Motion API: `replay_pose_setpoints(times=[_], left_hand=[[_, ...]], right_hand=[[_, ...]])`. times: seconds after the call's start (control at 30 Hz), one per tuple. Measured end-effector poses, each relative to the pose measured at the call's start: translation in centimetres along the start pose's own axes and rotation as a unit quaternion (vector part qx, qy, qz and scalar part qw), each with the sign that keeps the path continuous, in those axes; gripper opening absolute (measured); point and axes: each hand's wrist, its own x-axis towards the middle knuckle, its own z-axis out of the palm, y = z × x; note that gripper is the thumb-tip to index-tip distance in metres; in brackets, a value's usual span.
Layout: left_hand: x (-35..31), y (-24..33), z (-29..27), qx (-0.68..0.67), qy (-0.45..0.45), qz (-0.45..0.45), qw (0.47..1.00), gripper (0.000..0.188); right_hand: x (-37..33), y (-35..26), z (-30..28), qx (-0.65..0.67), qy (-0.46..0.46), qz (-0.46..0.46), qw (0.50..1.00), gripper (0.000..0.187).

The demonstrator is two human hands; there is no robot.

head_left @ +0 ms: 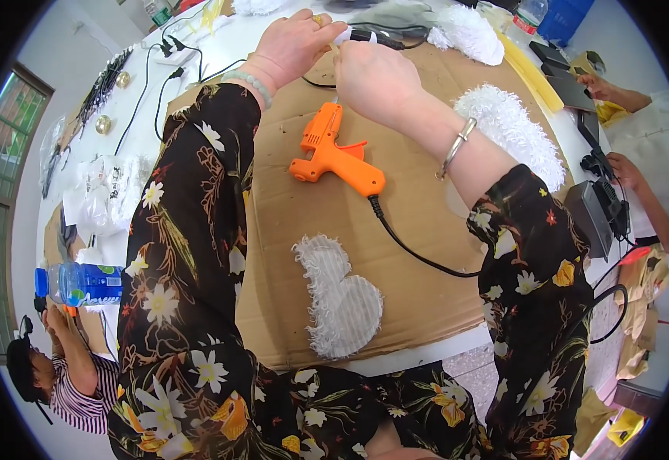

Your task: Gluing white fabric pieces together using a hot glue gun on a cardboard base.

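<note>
Both hands meet at far edge of brown cardboard sheet. Left hand curled, right hand pinching thin pale stick, nearly upright. Orange plastic glue gun lies just below right hand, nozzle pointing left, long axis running left-right.

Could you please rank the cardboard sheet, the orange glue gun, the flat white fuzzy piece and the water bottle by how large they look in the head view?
1. cardboard sheet
2. flat white fuzzy piece
3. orange glue gun and water bottle: they look much alike, and the bottle lies toward the bent rim, so I will not rank them.
</note>
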Motion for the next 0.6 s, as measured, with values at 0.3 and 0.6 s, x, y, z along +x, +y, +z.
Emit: replay_pose_setpoints(times=[0.3, 0.6], left_hand=[[2.5, 1.8, -4.9, -0.025, 0.004, -0.099, 0.995, 0.048], [-0.6, 3.8, -2.6, -0.532, -0.024, -0.585, 0.612, 0.043]], right_hand=[[2.3, 2.8, 1.1, 0.193, 0.06, 0.103, 0.974, 0.031], [1.7, 3.0, 0.2, 0.15, 0.128, 0.068, 0.978, 0.032]])
